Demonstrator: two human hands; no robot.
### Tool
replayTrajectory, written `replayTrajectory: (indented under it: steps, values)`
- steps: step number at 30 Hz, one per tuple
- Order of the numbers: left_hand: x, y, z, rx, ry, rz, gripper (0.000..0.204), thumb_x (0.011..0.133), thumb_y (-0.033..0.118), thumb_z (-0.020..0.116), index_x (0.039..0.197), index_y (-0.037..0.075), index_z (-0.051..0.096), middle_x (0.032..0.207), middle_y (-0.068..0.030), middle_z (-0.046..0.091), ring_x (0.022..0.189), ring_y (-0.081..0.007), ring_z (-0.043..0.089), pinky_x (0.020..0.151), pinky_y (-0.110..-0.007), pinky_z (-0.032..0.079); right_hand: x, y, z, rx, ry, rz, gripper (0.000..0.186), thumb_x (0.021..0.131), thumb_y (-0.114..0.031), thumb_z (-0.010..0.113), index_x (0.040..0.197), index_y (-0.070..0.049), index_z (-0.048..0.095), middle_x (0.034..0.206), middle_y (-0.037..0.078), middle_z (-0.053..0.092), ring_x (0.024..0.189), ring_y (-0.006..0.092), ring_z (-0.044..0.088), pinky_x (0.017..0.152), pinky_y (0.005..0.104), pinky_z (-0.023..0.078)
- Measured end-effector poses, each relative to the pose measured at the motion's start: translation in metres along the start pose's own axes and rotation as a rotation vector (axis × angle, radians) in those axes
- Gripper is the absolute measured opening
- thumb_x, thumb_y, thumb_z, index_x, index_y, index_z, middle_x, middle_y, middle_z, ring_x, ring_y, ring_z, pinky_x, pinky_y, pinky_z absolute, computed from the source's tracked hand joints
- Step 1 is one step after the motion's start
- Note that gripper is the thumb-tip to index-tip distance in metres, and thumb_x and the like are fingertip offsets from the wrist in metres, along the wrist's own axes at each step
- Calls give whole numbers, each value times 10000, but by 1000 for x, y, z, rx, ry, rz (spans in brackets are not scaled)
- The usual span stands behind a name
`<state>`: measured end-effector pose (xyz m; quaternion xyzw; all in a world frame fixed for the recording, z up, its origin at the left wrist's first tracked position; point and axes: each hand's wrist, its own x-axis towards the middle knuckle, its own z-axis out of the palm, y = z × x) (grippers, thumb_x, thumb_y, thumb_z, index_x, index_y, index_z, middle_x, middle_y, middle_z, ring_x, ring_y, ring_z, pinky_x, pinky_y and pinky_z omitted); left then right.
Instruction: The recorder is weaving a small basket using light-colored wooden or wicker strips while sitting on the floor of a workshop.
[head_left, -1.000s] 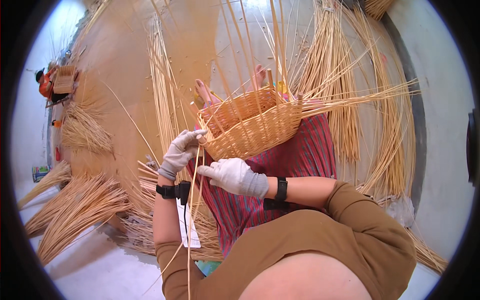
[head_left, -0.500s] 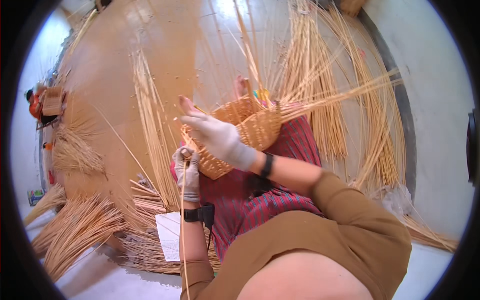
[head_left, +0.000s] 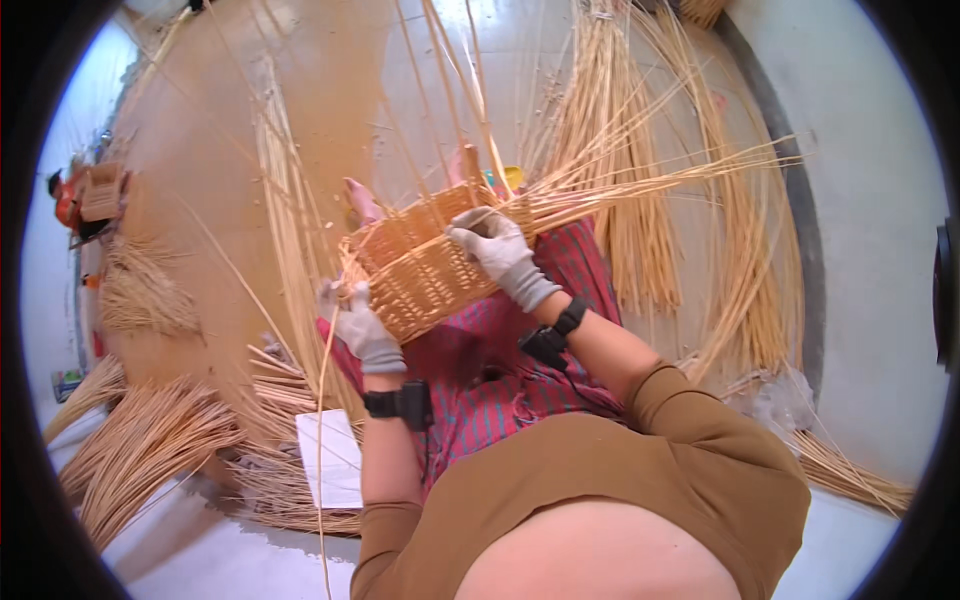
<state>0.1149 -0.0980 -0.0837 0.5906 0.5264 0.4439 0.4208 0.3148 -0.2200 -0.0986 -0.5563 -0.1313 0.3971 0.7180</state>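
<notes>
A half-woven wicker basket (head_left: 428, 292) of tan cane lies tilted across my lap, its long loose stakes fanning out to the far side and the right. At its near left corner my left hand (head_left: 362, 330), in a pale glove, is closed on the edge. From there a long cane strand (head_left: 321, 440) hangs down past my forearm. My right hand (head_left: 493, 248), also gloved, is closed with thumb and fingers pinching the rim near the right end. Whether a single strand lies between those fingertips cannot be made out.
Long cane bundles (head_left: 625, 170) lie on the floor at the right, and another bundle (head_left: 285, 180) lies at the left. Shorter cane heaps (head_left: 150, 450) and a white paper sheet (head_left: 328, 460) are near left. Far left, an orange-clad person (head_left: 66, 205) sits by the wall.
My right hand has swung from over the basket's left part to its right rim and closed there. The basket has turned slightly, showing more of its near side. My left hand stays at the corner.
</notes>
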Motion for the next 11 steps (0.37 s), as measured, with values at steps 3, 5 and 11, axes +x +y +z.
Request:
replayTrajectory:
  steps: [3,5,11]
  values:
    - [-38,11,-1,-71,87,49,266,1000,7,644,1251,-10,557,1305,-144,608,1168,-254,602,1050,-386,478,4,-5,-4,-55,-29,-57,162,929,-76,796,1056,-66,697,958,8,733,886,94,668,839,276,565]
    - [-58,23,-5,219,-68,313,234,1014,10,624,1241,9,568,1284,-138,621,1122,-225,627,968,-369,528,1,0,-2,-49,-24,-167,130,946,-41,764,1052,-65,691,937,17,731,830,120,687,787,282,578]
    - [6,40,47,666,-779,22,536,1040,307,681,1521,156,499,1491,-196,578,1268,-365,634,1078,-443,521,-3,-26,11,-692,51,-233,186,968,-160,764,1108,-64,688,1001,86,771,889,144,711,820,285,587]
